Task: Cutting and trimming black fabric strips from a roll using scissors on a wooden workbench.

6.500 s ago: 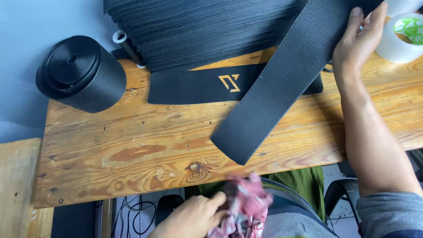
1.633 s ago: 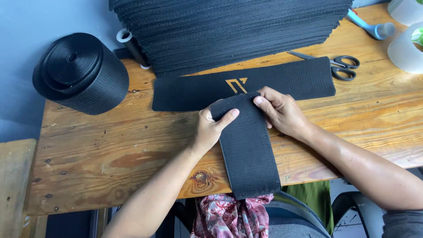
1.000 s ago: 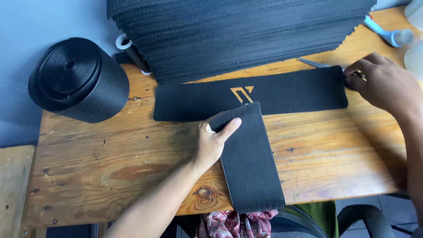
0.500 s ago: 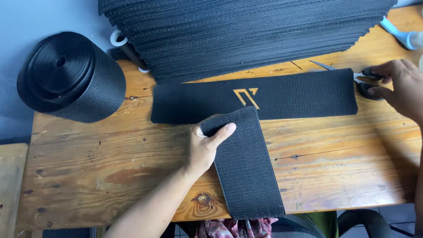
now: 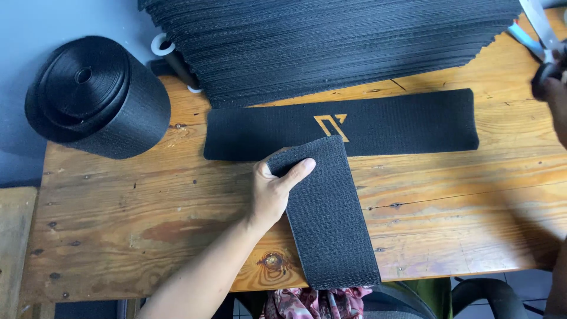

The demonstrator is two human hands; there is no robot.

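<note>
My left hand (image 5: 273,192) lies flat, fingers open, pinning the black strip (image 5: 331,218) on the wooden table (image 5: 147,224). My right hand (image 5: 555,100) grips scissors (image 5: 540,26) at the far edge.

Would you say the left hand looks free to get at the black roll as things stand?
Probably yes: the left hand only rests on the strip, and bare table lies between it and the roll.

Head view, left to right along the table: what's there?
Roll of black webbing → left hand → loose black strip it presses down → scissors in the right hand at the far edge.
</note>
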